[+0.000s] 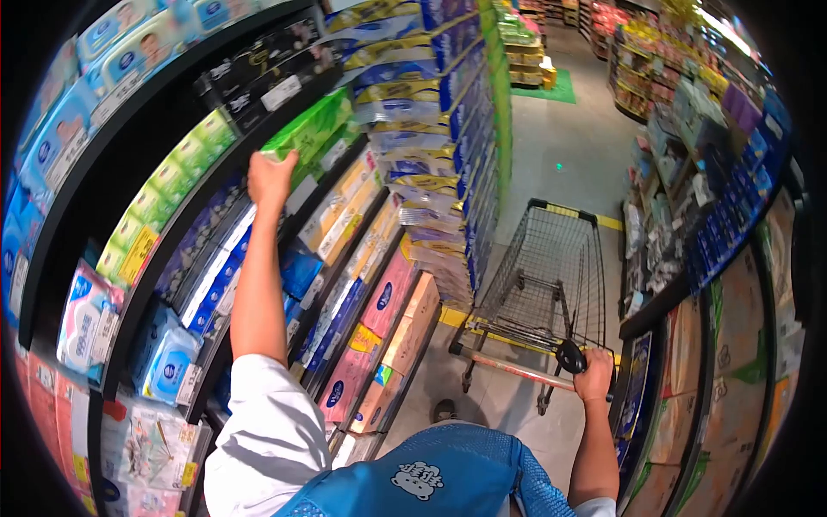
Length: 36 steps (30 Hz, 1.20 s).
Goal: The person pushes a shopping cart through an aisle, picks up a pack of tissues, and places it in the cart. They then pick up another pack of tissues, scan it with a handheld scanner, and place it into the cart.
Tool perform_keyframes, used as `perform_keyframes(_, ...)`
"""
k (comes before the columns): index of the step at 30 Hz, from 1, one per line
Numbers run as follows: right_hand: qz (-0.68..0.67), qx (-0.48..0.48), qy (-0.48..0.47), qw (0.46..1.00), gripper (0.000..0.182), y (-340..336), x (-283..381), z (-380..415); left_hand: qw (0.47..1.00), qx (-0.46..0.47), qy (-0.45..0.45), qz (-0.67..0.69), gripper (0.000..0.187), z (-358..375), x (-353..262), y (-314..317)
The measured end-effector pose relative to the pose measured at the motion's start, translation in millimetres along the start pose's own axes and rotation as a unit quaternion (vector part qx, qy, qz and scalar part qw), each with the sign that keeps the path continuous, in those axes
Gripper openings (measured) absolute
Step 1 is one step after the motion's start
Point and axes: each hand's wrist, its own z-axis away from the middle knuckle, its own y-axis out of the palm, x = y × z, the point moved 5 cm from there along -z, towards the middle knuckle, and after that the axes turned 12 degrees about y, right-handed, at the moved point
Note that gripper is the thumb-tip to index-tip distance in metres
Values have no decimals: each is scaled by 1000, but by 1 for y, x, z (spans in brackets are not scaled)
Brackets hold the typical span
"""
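My left hand (271, 179) reaches out to the shelf on the left. Its fingers and thumb are closed on the near end of a green tissue pack (314, 127), which lies tilted at the shelf's front edge; the fingertips are partly hidden. With my right hand (593, 376) I grip the right end of the handle of a wire shopping cart (551, 267). No goods show in the cart's basket. A black round fitting (569, 355) sits on the handle beside that hand.
Left shelves hold green tissue packs (164, 189), wipes packs (168, 362), black boxes (267, 65) and pink tissue packs (392, 289). A tall stack of blue and yellow packs (405, 112) stands ahead. Another stocked shelf (672, 189) lines the right, with the aisle floor (551, 146) between.
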Motion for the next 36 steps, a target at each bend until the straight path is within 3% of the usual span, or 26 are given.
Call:
perform_keyframes(2, 15, -2, 3, 1000, 22, -3, 0, 1, 996, -86, 37, -11, 89, 15, -14, -14)
perform_keyframes(6, 23, -5, 0, 1000, 23, 1, -5, 0, 989, -115, 61, 63, 86, 39, -21, -27)
perform_keyframes(9, 6, 0, 3, 1000, 21, 0, -2, -1, 972, -196, 115, 67, 73, 66, -33, -36)
perform_keyframes(12, 1, 3, 8, 1000, 21, 1, -5, 0, 960, -195, 129, 152, 62, 98, -48, -47)
perform_keyframes(14, -2, -11, -9, 1000, 24, -1, -6, 0, 886, -107, 36, 449, 59, 147, -70, -33)
perform_keyframes(18, 4, 5, 1, 1000, 24, 4, -10, -2, 885, 2, 24, 465, 58, 237, -133, -14)
perform_keyframes(20, 3, 7, 6, 1000, 23, 3, -9, -2, 845, 74, -35, 528, 62, 283, -164, 15)
perform_keyframes(22, 4, 9, 10, 1000, 22, 2, -7, -2, 808, 140, -24, 572, 65, 322, -184, 58)
perform_keyframes(25, 10, 14, 15, 1000, 21, 2, -7, 2, 833, 181, -12, 523, 63, 366, -227, 121)
perform_keyframes(27, 11, 12, 14, 1000, 21, 3, -8, 3, 890, 206, 82, 399, 72, 384, -258, 167)
perform_keyframes(30, 5, 6, 14, 1000, 22, 0, -6, 6, 862, 347, 127, 347, 98, 434, -262, 251)
perform_keyframes(32, 15, 12, 17, 1000, 25, -1, -6, 9, 840, 401, 197, 308, 85, 460, -261, 252)
perform_keyframes(34, 19, 22, 17, 999, 30, 0, -7, 13, 823, 448, 180, 298, 61, 497, -242, 263)
perform_keyframes(35, 16, 16, 16, 1000, 31, -3, -8, 15, 820, 375, 232, 365, 41, 518, -225, 258)
perform_keyframes(36, 12, 13, 16, 1000, 32, -5, -6, 17, 825, 368, 247, 350, 34, 526, -216, 237)
